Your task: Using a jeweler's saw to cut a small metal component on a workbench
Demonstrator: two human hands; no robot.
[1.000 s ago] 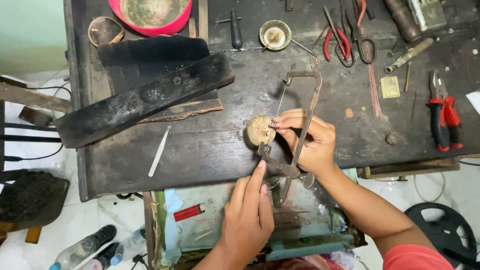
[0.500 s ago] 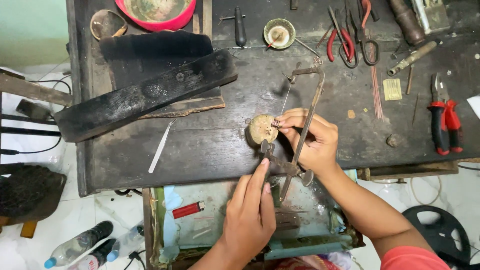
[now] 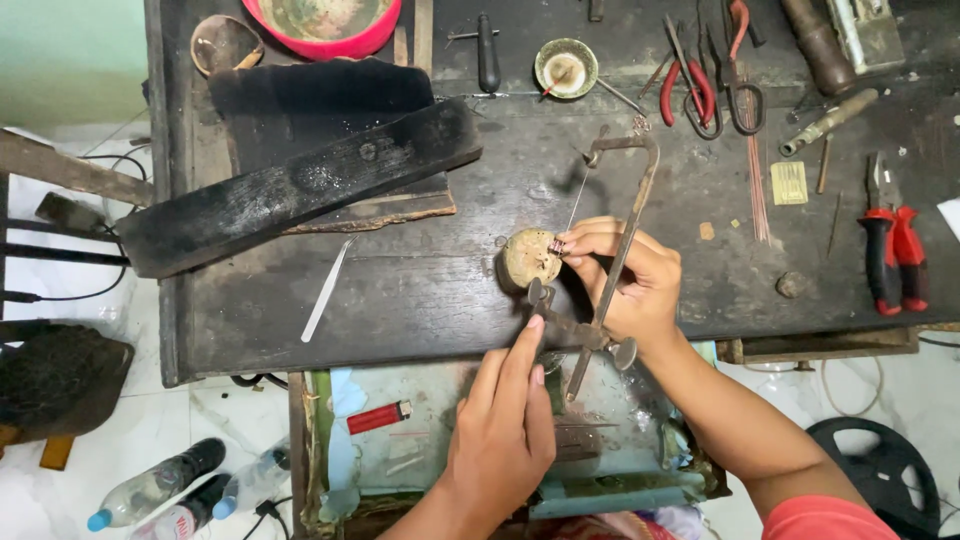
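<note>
On the dark workbench (image 3: 420,300) my right hand (image 3: 640,285) pinches a small wire coil (image 3: 556,245) against a round, worn wooden block (image 3: 527,258) at the bench's front edge. A metal saw frame (image 3: 640,190) lies slanted over that hand, its thin blade running down toward the coil. My left hand (image 3: 500,430) reaches up from below, index finger and thumb closed on the frame's lower clamp end just under the block.
A long black wooden bar (image 3: 300,185) lies at the left, a white strip (image 3: 327,290) below it. Red pliers (image 3: 893,260), cutters (image 3: 690,90), a small dish (image 3: 566,66) and a pink bowl (image 3: 325,20) sit behind. A red lighter (image 3: 378,417) lies in the drawer; bottles (image 3: 150,490) are on the floor.
Both hands keep their hold. The saw frame's top has shifted slightly up and to the right, and the view has drifted a little.
</note>
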